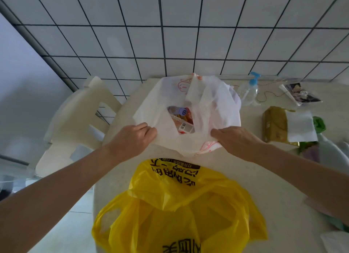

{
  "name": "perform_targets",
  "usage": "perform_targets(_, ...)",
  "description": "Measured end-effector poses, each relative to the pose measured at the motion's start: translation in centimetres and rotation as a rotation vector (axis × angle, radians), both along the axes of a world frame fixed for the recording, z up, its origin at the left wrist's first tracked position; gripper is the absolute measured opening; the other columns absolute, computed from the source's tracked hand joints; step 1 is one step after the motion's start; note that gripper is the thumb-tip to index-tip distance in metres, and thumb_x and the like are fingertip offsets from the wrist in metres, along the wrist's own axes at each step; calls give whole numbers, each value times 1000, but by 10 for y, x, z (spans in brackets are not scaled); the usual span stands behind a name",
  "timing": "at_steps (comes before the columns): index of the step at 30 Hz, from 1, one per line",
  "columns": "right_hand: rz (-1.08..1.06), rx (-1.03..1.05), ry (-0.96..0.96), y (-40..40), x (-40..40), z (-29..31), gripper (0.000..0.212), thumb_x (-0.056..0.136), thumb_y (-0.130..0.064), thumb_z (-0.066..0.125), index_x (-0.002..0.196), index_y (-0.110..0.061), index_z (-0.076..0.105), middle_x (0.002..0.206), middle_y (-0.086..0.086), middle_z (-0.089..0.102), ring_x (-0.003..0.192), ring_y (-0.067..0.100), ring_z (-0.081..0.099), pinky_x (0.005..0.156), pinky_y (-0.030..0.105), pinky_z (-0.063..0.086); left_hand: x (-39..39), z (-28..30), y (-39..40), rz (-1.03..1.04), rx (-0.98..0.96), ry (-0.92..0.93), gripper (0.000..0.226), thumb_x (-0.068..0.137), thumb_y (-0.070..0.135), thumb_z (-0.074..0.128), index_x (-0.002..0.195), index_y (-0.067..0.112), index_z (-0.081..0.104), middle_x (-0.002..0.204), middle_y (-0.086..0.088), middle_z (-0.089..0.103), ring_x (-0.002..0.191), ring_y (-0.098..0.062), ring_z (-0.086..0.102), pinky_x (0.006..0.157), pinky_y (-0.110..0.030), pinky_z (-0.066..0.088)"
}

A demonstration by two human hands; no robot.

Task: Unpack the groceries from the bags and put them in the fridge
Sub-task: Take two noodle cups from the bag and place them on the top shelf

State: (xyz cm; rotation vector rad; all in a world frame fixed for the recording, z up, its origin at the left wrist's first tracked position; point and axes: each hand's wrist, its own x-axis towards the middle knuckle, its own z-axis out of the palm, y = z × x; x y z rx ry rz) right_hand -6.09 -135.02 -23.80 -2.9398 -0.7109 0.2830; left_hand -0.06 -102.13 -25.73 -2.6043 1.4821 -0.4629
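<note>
A white plastic bag (213, 101) with red print stands on the table (279, 177), its mouth pulled apart. My left hand (132, 137) grips the near left edge of the bag and my right hand (236, 139) grips the near right edge. Inside the opening I see packaged groceries (184, 120): a bottle with a purple cap and a packet with a barcode label. A yellow plastic bag (179, 205) with black lettering lies closer to me on the table, its handles spread. What the yellow bag holds is hidden.
A pale plastic chair (79, 120) stands left of the table. On the right are a clear pump bottle with a blue top (249, 90), a gold tissue pack (277, 126), a photo card (300, 92) and green items (319, 123). A tiled wall rises behind.
</note>
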Motion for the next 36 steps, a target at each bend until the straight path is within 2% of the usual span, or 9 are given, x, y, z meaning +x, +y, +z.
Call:
perform_targets(6, 14, 209, -116, -10, -24, -13, 25, 93, -10, 57, 117, -11, 49, 95, 10, 68, 72, 25, 67, 63, 36, 61, -26, 20, -3, -91, -151, 81, 35, 105, 15, 22, 78, 11, 44, 56, -3, 45, 48, -15, 43, 35, -26, 38)
perform_targets(10, 42, 293, -263, -5, -39, -9, 31, 77, -1, 73, 99, -8, 52, 79, 12, 71, 59, 23, 67, 52, 23, 55, -43, 28, 0, -154, -191, 108, 17, 96, 12, 43, 80, 10, 46, 55, -3, 47, 46, -16, 45, 34, -26, 37)
perform_targets(14, 87, 297, -353, -4, -50, -14, 9, 81, -13, 60, 80, -4, 62, 67, 5, 65, 53, 18, 60, 55, 17, 51, -49, 21, 14, -158, -113, 115, 6, 85, 7, 61, 81, 7, 57, 57, -4, 53, 47, -19, 54, 33, -29, 42)
perform_targets(17, 128, 274, -316, -16, -49, -36, 6, 83, -10, 64, 83, -4, 64, 70, 5, 60, 56, 22, 57, 55, 31, 56, -47, 1, 17, -63, -9, 222, 40, 81, 10, 75, 114, 12, 52, 55, 1, 57, 43, -14, 55, 33, -28, 45)
perform_targets(20, 125, 191, -298, -25, -50, -45, 7, 82, -13, 69, 86, -8, 66, 79, 4, 58, 64, 20, 57, 60, 34, 56, -39, -21, 8, 91, 147, 253, 87, 88, 30, 69, 153, 28, 12, 52, 6, 49, 37, -10, 46, 33, -26, 43)
perform_targets(22, 73, 94, -296, -32, -53, -49, 24, 86, -34, 58, 92, -14, 71, 91, 5, 62, 79, 21, 61, 74, 38, 57, -35, -33, -3, 141, 323, 271, 82, 98, 48, 47, 149, 39, -16, 67, 2, 60, 54, -14, 58, 47, -29, 50)
perform_targets(27, -243, -173, -97, -70, -56, -76, 53, 91, -61, 32, 108, -28, 69, 129, 5, 54, 111, 35, 50, 85, 59, 47, -15, -54, -12, 392, 608, 403, 63, 95, 66, 22, 144, 29, 38, 108, -4, 67, 101, -24, 63, 74, -33, 47)
perform_targets(32, -474, -217, 185, -85, -48, -89, 59, 87, -65, 25, 121, -31, 59, 141, -7, 46, 121, 33, 45, 94, 53, 42, -6, -77, 5, 661, 643, 621, 66, 92, 70, 15, 148, 36, 27, 136, -4, 50, 130, -26, 37, 103, -43, 33)
perform_targets(36, -620, -104, -57, -55, -18, -63, 32, 97, -36, 42, 97, -16, 66, 110, 2, 65, 102, 24, 55, 89, 41, 48, 8, -71, 1, 467, 415, 337, 32, 90, 48, 60, 108, 23, 69, 118, -10, 61, 122, -37, 49, 100, -50, 40)
